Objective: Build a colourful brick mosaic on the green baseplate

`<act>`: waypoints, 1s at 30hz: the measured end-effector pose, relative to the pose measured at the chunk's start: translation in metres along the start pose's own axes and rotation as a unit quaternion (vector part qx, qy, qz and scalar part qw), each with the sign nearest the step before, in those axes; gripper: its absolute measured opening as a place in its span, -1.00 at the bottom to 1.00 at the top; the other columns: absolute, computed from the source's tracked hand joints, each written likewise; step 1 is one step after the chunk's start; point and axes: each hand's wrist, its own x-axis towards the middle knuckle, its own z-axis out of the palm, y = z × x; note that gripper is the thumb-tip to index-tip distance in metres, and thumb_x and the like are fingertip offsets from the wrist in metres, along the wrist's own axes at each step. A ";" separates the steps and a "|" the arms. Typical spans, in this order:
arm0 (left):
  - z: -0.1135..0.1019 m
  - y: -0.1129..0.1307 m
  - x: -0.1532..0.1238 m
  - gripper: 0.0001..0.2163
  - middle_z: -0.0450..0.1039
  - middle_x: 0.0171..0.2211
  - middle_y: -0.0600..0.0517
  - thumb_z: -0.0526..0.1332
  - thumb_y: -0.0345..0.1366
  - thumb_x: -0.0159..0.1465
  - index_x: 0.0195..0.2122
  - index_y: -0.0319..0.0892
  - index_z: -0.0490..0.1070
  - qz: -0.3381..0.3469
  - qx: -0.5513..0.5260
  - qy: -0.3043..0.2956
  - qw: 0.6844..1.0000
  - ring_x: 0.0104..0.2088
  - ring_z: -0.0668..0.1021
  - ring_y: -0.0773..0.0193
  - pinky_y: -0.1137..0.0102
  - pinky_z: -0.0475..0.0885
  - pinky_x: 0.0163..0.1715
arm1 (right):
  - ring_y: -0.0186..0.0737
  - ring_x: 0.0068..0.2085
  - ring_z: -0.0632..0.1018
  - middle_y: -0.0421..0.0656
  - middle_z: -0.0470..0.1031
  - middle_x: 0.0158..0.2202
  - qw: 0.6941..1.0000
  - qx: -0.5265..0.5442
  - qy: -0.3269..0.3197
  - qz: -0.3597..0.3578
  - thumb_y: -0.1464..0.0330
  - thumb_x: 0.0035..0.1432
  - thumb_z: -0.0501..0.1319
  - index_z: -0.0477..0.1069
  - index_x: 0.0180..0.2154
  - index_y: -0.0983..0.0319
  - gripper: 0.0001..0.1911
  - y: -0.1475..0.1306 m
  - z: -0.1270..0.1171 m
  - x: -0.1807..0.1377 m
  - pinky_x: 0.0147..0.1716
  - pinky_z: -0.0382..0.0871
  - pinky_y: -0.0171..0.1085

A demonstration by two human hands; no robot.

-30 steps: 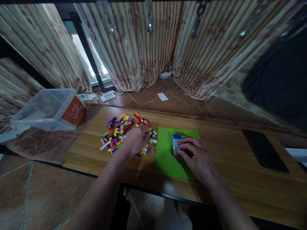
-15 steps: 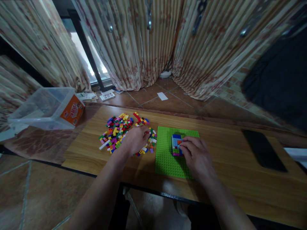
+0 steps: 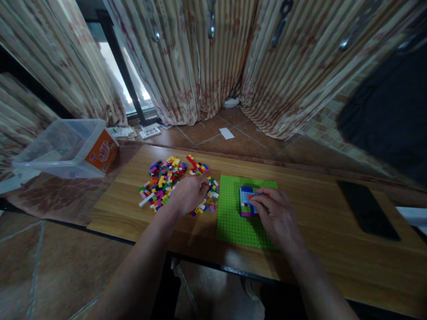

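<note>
Room dim, colours muted. Daylight from window [image 3: 142, 95] at upper left, glass washed out to white. Paler strip on curtains [image 3: 187, 58] left of window. Soft sheen on table [image 3: 316, 222] near front edge; small glints on metal hooks [image 3: 211, 30]. Shadow on green board [image 3: 230, 222] around right hand [image 3: 275, 211]. Dark shape [image 3: 390, 111] at right nearly black, detail lost. Wide-angle stretch: curtains lean outward toward corners. Loose bricks [image 3: 163, 182] soft, fine detail smeared.
</note>
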 end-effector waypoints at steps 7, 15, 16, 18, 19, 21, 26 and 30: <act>0.000 0.000 0.001 -0.80 0.59 -0.30 -0.02 0.10 -0.32 0.27 -0.25 -0.13 0.54 -0.001 0.005 -0.003 1.000 -0.25 0.59 0.21 0.38 0.46 -0.19 | -0.07 -0.10 0.47 -0.09 0.50 -0.17 0.997 0.055 -0.009 0.053 0.20 0.25 0.18 0.59 -0.35 0.14 -0.75 0.001 0.002 -0.002 -0.07 0.36 -0.04; -0.002 0.000 0.000 -0.79 0.59 -0.30 -0.03 0.09 -0.34 0.28 -0.24 -0.15 0.53 0.015 -0.005 0.005 1.000 -0.27 0.59 0.22 0.37 0.46 -0.19 | -0.08 -0.13 0.50 -0.09 0.49 -0.18 0.980 0.108 0.039 0.163 0.23 0.11 0.27 0.54 -0.46 0.16 -0.82 -0.005 0.010 0.002 -0.07 0.35 -0.02; -0.002 0.000 0.000 -0.79 0.59 -0.29 -0.04 0.08 -0.35 0.28 -0.24 -0.16 0.53 0.015 -0.005 0.003 1.000 -0.26 0.60 0.21 0.37 0.46 -0.18 | -0.08 -0.13 0.50 -0.09 0.48 -0.18 0.978 0.111 0.046 0.170 0.23 0.10 0.28 0.53 -0.46 0.16 -0.83 -0.006 0.012 0.002 -0.07 0.35 -0.02; -0.002 -0.001 -0.001 -0.78 0.59 -0.27 -0.04 0.07 -0.35 0.29 -0.23 -0.16 0.53 0.012 -0.003 -0.001 1.000 -0.25 0.60 0.21 0.36 0.46 -0.18 | -0.08 -0.12 0.49 -0.09 0.48 -0.17 0.976 0.116 0.058 0.176 0.24 0.09 0.28 0.53 -0.45 0.16 -0.84 -0.008 0.014 0.002 -0.07 0.35 -0.01; -0.002 -0.001 -0.001 -0.78 0.59 -0.27 -0.04 0.07 -0.34 0.29 -0.23 -0.16 0.53 0.011 -0.001 -0.002 1.000 -0.25 0.60 0.21 0.36 0.45 -0.18 | -0.08 -0.11 0.49 -0.09 0.48 -0.17 0.975 0.119 0.062 0.176 0.24 0.08 0.29 0.53 -0.45 0.16 -0.85 -0.009 0.014 0.002 -0.07 0.35 -0.01; -0.002 -0.002 -0.001 -0.78 0.59 -0.28 -0.04 0.07 -0.34 0.29 -0.22 -0.16 0.53 0.012 0.000 0.000 1.000 -0.26 0.60 0.21 0.36 0.45 -0.19 | -0.08 -0.10 0.49 -0.09 0.48 -0.16 0.974 0.124 0.063 0.179 0.24 0.07 0.30 0.53 -0.43 0.16 -0.86 -0.009 0.014 0.002 -0.06 0.35 -0.01; -0.003 -0.002 -0.001 -0.79 0.57 -0.31 -0.04 0.08 -0.34 0.30 -0.24 -0.17 0.52 0.013 -0.007 -0.001 1.000 -0.27 0.59 0.21 0.35 0.46 -0.19 | -0.08 -0.08 0.51 -0.06 0.50 -0.14 0.962 0.151 0.092 0.208 0.23 0.10 0.26 0.55 -0.35 0.18 -0.83 -0.001 0.009 0.002 -0.04 0.36 -0.02; 0.004 0.020 -0.007 -0.77 0.53 -0.11 -0.08 0.08 -0.32 0.33 -0.08 -0.16 0.48 0.048 -0.050 0.054 0.996 -0.11 0.56 0.18 0.26 0.46 -0.04 | -0.11 -0.15 0.53 -0.06 0.53 -0.19 0.926 0.194 0.153 0.286 0.19 0.09 0.25 0.55 -0.33 0.22 -0.76 0.009 0.008 0.005 -0.15 0.41 -0.10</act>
